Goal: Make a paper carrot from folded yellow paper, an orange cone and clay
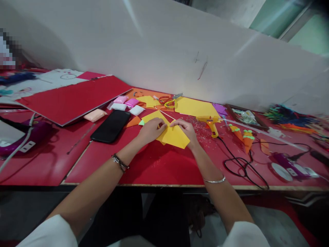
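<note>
Both my hands are at a folded sheet of yellow paper (pixel 177 136) above the red table. My left hand (pixel 152 129) pinches its left side, with thumb and finger together near the middle. On the right edge, my right hand (pixel 185 128) grips the same paper, its thumb hidden beneath. A thin pale stick (pixel 167 115) points away just behind my fingers; I cannot tell whether it touches the paper. An orange paper piece (pixel 133 121) with a light green bit (pixel 141 122) lies beside my left hand.
A black phone (pixel 111 126), clay packets (pixel 120 99) and a red board (pixel 77 97) lie left. Scissors (pixel 169 101) rest on paper behind. A yellow glue gun (pixel 212 125) with a looping black cord (pixel 244 166), orange paper carrots (pixel 248 139) and a purple power socket (pixel 290 166) are right.
</note>
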Demonstrator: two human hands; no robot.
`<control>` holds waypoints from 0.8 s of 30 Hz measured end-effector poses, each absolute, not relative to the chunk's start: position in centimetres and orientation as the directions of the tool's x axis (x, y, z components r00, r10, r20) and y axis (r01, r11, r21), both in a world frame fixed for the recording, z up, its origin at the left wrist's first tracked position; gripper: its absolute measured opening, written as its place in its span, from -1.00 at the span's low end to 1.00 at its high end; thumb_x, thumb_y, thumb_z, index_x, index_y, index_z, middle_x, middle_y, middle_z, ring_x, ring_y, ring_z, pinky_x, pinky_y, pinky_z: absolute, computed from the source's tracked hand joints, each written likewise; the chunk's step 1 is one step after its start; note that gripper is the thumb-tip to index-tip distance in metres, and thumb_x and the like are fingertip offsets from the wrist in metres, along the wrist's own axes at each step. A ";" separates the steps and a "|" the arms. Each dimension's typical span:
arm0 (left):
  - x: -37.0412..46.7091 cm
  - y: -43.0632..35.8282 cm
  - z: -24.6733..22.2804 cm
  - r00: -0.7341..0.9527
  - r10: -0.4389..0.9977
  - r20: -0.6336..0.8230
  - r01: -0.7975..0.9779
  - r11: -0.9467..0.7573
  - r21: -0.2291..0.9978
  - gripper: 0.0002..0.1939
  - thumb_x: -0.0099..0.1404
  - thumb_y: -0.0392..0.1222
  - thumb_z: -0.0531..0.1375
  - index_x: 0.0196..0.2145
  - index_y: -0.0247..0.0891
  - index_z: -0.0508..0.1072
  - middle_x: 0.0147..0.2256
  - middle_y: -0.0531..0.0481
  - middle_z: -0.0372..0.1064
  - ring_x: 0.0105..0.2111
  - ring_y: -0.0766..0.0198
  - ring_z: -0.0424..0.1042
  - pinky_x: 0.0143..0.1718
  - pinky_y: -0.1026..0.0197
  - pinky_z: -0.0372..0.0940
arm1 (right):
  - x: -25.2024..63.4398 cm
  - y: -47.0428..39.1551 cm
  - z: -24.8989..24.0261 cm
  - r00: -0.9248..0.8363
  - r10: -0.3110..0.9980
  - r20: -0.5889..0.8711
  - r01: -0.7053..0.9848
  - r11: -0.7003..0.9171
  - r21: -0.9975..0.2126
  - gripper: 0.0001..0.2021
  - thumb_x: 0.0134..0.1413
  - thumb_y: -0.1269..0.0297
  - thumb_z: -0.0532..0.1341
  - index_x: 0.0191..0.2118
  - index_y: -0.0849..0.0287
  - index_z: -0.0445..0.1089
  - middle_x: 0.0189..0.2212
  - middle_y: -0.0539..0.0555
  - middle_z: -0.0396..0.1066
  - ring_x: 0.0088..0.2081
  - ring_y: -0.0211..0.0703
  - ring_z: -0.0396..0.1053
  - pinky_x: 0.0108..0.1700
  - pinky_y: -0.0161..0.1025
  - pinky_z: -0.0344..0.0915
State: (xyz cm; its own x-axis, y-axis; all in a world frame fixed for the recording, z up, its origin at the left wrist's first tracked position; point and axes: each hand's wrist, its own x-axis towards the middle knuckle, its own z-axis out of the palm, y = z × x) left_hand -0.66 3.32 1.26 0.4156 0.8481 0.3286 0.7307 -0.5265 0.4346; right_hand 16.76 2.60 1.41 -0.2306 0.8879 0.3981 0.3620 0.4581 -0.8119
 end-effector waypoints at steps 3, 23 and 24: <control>-0.7 3.1 0.9 0.410 0.860 0.303 0.732 -0.509 0.453 -0.69 0.26 -0.05 -0.09 -0.32 -0.30 0.33 -0.34 -0.12 0.36 -0.37 0.21 0.33 -0.40 0.24 0.15 | 16.5 2.4 0.7 -0.197 0.895 0.400 0.337 0.445 -0.830 -0.69 -0.08 0.46 -0.04 -0.39 0.17 0.45 -0.36 0.03 0.38 -0.30 -0.26 0.30 -0.23 -0.29 0.20; -0.4 2.9 0.5 0.322 0.882 0.344 0.732 -0.463 0.499 -0.76 0.21 -0.24 -0.12 -0.39 -0.27 0.32 -0.40 -0.07 0.37 -0.38 0.21 0.32 -0.41 0.24 0.09 | 15.3 1.4 -0.5 -0.067 0.970 0.233 0.085 0.238 -0.967 -0.74 -0.08 0.22 0.18 -0.19 0.12 0.30 -0.34 0.01 0.42 -0.33 -0.25 0.35 -0.27 -0.30 0.25; -0.3 2.8 0.5 0.323 0.879 0.350 0.731 -0.466 0.498 -0.76 0.22 -0.24 -0.13 -0.41 -0.27 0.31 -0.42 -0.07 0.35 -0.39 0.20 0.31 -0.41 0.24 0.08 | 15.2 1.4 -0.6 -0.069 0.978 0.196 0.042 0.199 -0.979 -0.72 -0.08 0.20 0.18 -0.19 0.10 0.27 -0.36 -0.01 0.41 -0.35 -0.25 0.35 -0.30 -0.30 0.26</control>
